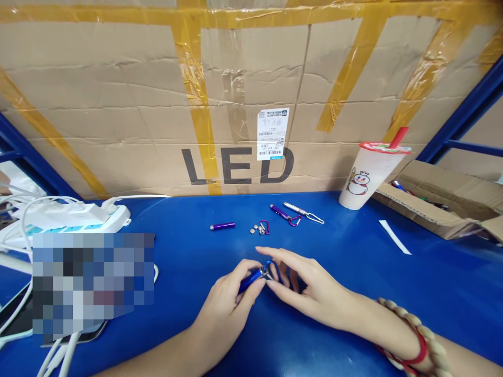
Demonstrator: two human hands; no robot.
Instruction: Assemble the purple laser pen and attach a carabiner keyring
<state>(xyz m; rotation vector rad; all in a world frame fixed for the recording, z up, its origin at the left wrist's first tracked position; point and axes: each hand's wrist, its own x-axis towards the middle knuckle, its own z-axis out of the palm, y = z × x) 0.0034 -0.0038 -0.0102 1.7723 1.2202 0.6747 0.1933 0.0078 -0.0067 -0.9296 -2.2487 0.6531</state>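
My left hand (226, 303) is closed around a small blue metal tube (250, 280), thumb and fingers pinching it near its end. A blue carabiner clip (272, 268) is at the tube's right end. My right hand (304, 283) is beside it, thumb near the joint and fingers curved around the clip. Beyond the hands lie a purple tube (222, 226), several small button cells (257, 229), a loose purple-red carabiner (265, 226), a purple penlight with a clip (280, 211) and a silver penlight with a clip (295, 209).
A large cardboard box (149, 104) stands along the back. At the right are a drink cup (365, 178), a paper strip (394, 237) and an open cardboard tray (428, 214). White power strips (90, 220) and cables crowd the left, beside a blurred patch.
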